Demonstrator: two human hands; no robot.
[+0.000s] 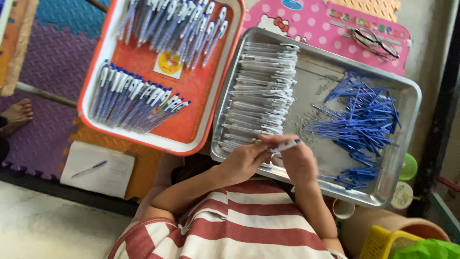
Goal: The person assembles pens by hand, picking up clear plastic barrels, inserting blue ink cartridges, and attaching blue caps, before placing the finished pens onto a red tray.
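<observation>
Together my left hand (244, 160) and right hand (298, 160) pinch one light, stiff, slippery pen (283, 145) by its ends above the steel tray (405, 144).

Home floor used for piecework, probably a living room. Landmark: metal tray (407, 139) holding pen barrels and blue refills. Left of it, a red plastic tray (191, 86) of finished pens. Under both, foam puzzle mats (57, 57). Behind the metal tray, a pink cartoon mat (316, 24) with eyeglasses (373, 41). Bare foot (17, 115) far left.
</observation>
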